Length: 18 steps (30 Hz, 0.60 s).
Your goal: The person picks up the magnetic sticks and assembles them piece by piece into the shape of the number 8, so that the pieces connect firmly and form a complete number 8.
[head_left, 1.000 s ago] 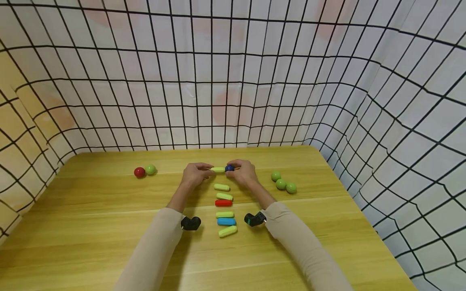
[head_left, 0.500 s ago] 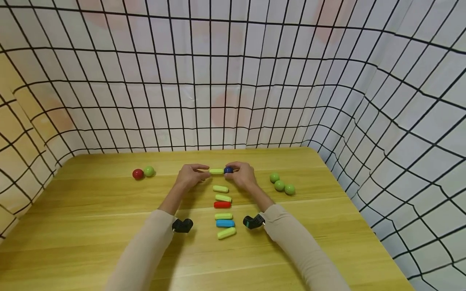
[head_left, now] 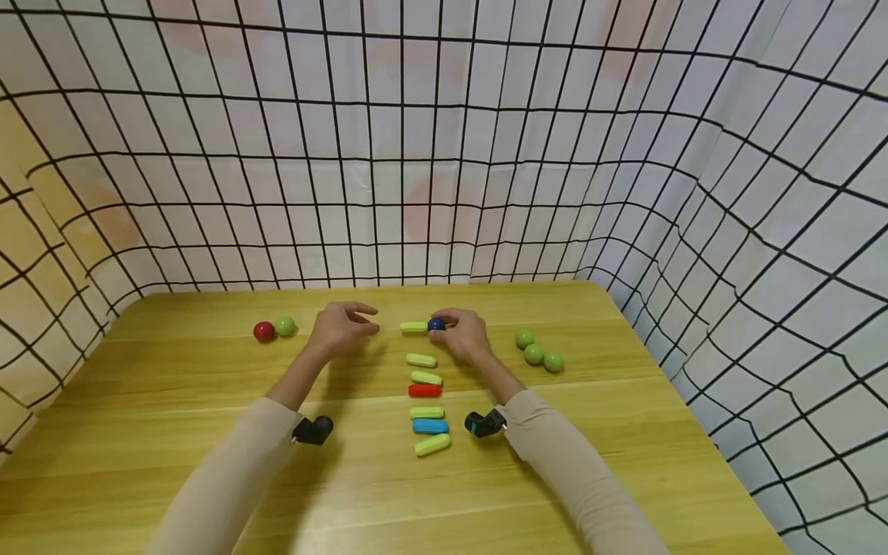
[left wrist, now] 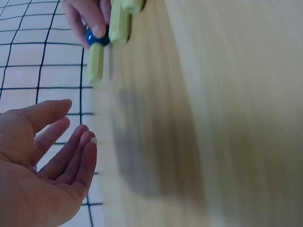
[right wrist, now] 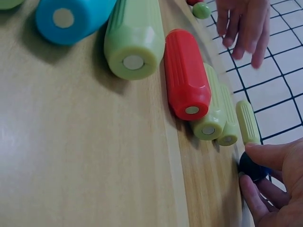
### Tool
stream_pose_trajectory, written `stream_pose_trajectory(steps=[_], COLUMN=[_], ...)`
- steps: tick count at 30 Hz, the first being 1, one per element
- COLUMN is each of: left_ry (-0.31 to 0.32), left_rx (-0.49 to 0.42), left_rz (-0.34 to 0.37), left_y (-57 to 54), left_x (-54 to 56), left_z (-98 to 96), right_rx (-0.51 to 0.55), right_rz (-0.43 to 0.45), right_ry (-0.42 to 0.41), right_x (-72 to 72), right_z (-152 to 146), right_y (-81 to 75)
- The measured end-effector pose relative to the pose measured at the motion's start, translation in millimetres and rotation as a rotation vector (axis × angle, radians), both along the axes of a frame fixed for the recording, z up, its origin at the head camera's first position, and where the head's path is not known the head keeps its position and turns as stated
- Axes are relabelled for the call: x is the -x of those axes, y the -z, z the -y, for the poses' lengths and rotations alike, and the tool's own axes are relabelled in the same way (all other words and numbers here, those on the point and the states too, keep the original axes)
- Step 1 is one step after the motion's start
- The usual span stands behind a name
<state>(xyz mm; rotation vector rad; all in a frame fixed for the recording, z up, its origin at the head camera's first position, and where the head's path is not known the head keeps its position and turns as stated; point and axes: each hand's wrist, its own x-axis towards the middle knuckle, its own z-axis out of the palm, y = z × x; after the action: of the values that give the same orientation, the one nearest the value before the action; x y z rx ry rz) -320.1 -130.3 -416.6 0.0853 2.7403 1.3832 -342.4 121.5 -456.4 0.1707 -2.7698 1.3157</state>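
Pinching a dark blue ball [head_left: 435,324] between thumb and fingers, our right hand [head_left: 463,335] is towards 12 o'clock on the surface [head_left: 173,401]. A pale green stick [head_left: 413,327] extends from the ball to 9 o'clock, its end seeming to touch it. Our left hand [head_left: 340,327] is empty, fingers loosely parted, apart from the stick's free end. Six more sticks [head_left: 425,391] form a column towards 6 o'clock; a red ball [head_left: 264,331] and a green ball [head_left: 284,326] lie at 10, three green balls [head_left: 533,354] at 2. We would do best to grip the ball lightly, align it squarely with the stick and avoid nudging the column.
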Motion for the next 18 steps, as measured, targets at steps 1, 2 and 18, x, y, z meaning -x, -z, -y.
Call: stream_pose_trajectory(steps=[1, 2, 18], left_ry=[0.006, 0.013, -0.026], left_rx=[0.022, 0.047, 0.281], left_rz=[-0.017, -0.036, -0.160], left_y=[-2.1, -4.1, -13.0], left_x=[-0.4, -0.6, -12.3], left_z=[4.7, 9.8, 90.0], right_rx=[0.002, 0.003, 0.015], right_rz=[0.002, 0.002, 0.006], right_ry=[0.001, 0.000, 0.005], right_x=[-0.1, -0.3, -2.3], right_z=[0, -1, 1], right_y=[0.1, 0.0, -2.6])
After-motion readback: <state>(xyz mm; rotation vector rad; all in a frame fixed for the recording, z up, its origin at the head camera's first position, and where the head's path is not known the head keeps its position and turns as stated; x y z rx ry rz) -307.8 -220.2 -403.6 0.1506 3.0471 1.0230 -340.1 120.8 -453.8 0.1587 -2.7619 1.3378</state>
